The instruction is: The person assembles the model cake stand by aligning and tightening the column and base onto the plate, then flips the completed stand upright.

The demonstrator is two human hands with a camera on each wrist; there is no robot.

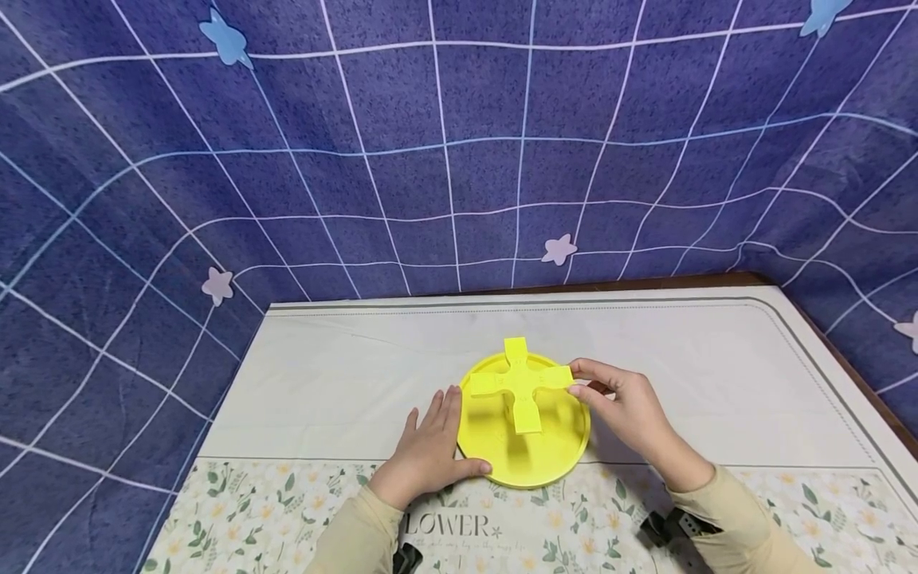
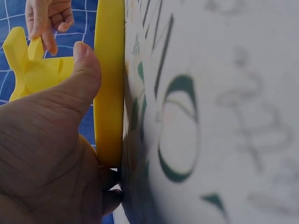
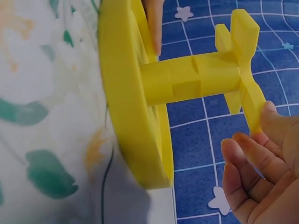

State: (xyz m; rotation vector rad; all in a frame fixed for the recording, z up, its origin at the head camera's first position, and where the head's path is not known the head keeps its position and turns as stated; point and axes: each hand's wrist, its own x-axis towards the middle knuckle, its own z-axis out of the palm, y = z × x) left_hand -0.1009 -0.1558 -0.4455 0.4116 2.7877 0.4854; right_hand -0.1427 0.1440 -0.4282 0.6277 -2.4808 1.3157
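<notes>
A shallow yellow round dish [image 1: 566,430] with a raised rim lies on the table. From its middle rises a thick yellow post [image 3: 187,79], topped by a yellow four-armed cross [image 1: 521,383]. The right hand [image 1: 634,406] pinches the tip of the cross's right arm between thumb and fingers. At the dish's left side, the left hand [image 1: 430,454] rests against the rim, fingers stretched along the edge and thumb touching the front left. In the left wrist view, the thumb [image 2: 86,70] lies by the rim. The post's lower end is partly hidden behind the rim.
A white table cover [image 1: 344,383] has a floral front band [image 1: 265,510] with printed lettering. Behind and at the sides hangs a blue curtain [image 1: 402,183] with white grid lines and stars. Dark straps sit at both wrists.
</notes>
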